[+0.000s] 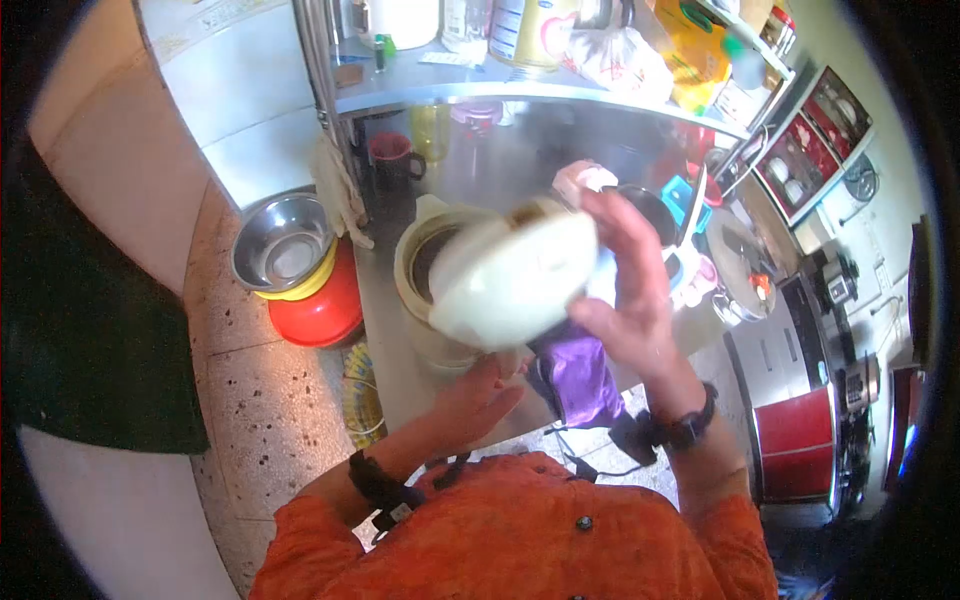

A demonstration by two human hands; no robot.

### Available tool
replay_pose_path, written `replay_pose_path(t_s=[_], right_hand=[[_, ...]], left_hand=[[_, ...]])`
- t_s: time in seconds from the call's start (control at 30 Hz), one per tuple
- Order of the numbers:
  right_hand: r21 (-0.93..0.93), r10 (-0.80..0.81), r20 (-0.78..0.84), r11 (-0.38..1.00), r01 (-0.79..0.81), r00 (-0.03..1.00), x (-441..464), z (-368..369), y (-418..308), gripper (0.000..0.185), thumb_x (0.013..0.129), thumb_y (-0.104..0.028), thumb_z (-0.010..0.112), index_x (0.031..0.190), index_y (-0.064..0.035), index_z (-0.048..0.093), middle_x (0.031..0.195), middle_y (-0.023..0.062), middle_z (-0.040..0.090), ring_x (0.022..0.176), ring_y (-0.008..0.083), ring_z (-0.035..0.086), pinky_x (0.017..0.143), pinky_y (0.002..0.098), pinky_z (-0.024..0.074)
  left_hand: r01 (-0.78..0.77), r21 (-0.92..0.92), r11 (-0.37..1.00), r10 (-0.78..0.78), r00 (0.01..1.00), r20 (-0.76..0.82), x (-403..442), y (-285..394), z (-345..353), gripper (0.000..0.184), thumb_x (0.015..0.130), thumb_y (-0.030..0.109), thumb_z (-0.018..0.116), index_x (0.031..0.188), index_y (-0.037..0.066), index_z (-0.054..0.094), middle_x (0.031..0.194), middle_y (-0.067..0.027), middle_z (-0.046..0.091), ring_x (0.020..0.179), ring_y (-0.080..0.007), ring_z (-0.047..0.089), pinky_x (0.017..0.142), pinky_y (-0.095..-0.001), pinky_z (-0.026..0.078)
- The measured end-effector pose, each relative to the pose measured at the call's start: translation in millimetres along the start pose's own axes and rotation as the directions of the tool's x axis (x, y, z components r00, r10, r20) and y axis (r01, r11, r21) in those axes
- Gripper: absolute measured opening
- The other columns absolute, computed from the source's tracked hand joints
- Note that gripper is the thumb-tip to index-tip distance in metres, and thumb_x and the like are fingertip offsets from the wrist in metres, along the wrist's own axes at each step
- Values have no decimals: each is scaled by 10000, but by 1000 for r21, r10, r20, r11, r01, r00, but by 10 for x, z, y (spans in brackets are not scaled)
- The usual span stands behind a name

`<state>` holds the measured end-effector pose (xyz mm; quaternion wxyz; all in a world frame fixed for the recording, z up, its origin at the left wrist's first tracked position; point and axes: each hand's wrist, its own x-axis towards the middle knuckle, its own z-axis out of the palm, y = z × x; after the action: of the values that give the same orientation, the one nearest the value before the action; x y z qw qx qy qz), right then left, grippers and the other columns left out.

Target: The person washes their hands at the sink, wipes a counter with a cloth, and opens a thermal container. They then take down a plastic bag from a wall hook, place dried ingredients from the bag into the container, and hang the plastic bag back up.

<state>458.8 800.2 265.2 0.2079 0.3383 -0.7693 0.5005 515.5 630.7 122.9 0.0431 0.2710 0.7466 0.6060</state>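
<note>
A pale, rounded lid-like piece [520, 285], blurred by motion, is tilted over the right side of a cream-coloured pot [412, 290]. My right hand [632, 290] grips its right edge between the thumb and the fingers. Below the pale piece, my left hand [480, 398] is beside the pot's lower front; its fingertips are partly hidden and blurred, and I cannot tell if they hold anything. The pot's dark opening shows to the left of the pale piece. A purple cloth [582, 378] lies on the counter just right of my left hand.
A red mug [393, 158] stands behind the pot on the steel counter [385, 345]. Steel, yellow and red basins [318, 315] are stacked at the left. A shelf [420, 92] with jars and bags spans the back. A round board [738, 262] is at the right.
</note>
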Motion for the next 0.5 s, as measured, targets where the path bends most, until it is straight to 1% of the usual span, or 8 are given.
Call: replay_pose_path(t_s=[0.1, 0.17, 0.23, 0.27, 0.3, 0.33, 0.43, 0.5], right_hand=[[138, 131, 47, 981, -136, 990, 352, 239, 127, 462, 746, -161, 634, 1144, -15, 453, 1035, 92, 529, 961, 171, 484, 850, 306, 374], [185, 198, 86, 960, -211, 977, 475, 348, 288, 405, 763, -172, 616, 1111, -9, 484, 971, 90, 557, 906, 163, 506, 816, 300, 394], [-40, 299, 148, 954, -297, 943, 546, 432, 454, 322, 764, -167, 597, 1029, 3, 527, 904, 114, 583, 837, 199, 553, 756, 292, 425], [-49, 300, 157, 954, -296, 941, 582, 432, 472, 322, 764, -167, 597, 1029, 3, 527, 904, 114, 583, 837, 199, 553, 756, 292, 425], [-193, 200, 215, 968, -159, 956, 611, 426, 489, 294, 776, -139, 581, 1032, -3, 529, 938, 115, 582, 897, 200, 541, 789, 290, 413], [-321, 104, 286, 947, -7, 952, 642, 435, 501, 269, 788, -111, 566, 1034, -9, 530, 972, 115, 582, 958, 202, 529, 822, 288, 401], [-312, 37, 308, 948, 64, 951, 722, 466, 435, 253, 795, -135, 549, 1018, -14, 541, 1000, 144, 572, 967, 237, 530, 824, 312, 405], [-318, -39, 337, 936, 153, 941, 801, 574, 415, 251, 795, -149, 546, 1004, -10, 545, 992, 150, 571, 956, 254, 532, 819, 327, 409]], left_hand=[[55, -37, 998, -54, 999, 3, 24, -60, 12, 383, 799, 82, 464, 1165, -9, 392, 996, -180, 482, 925, -288, 483, 765, -363, 412], [-93, 154, 984, 83, 994, 67, 35, -106, 0, 416, 758, 96, 452, 1148, -37, 392, 929, -196, 473, 832, -333, 471, 755, -401, 396], [-168, 240, 956, 150, 984, 94, 55, -186, 9, 434, 737, 103, 446, 1139, -51, 392, 896, -204, 469, 785, -356, 465, 749, -420, 389], [-167, 283, 945, 159, 986, 52, 60, -242, 49, 293, 785, 154, 455, 1020, -20, 440, 863, -199, 489, 798, -350, 480, 729, -415, 390], [-162, 325, 932, 168, 986, 11, 67, -288, 78, 207, 834, 206, 464, 901, 11, 487, 830, -195, 509, 811, -344, 494, 709, -410, 391], [-163, 319, 934, 170, 985, 5, 89, -328, 94, 207, 834, 206, 464, 901, 11, 487, 830, -195, 509, 811, -344, 494, 709, -410, 391], [-108, 162, 981, 124, 988, -91, 130, -323, 79, 222, 817, 229, 482, 833, 8, 494, 805, -194, 511, 799, -363, 495, 684, -432, 390], [-18, 34, 999, 17, 1000, 12, 171, -158, -12, 278, 814, 273, 485, 796, -4, 482, 801, -199, 509, 779, -363, 499, 678, -442, 384]])
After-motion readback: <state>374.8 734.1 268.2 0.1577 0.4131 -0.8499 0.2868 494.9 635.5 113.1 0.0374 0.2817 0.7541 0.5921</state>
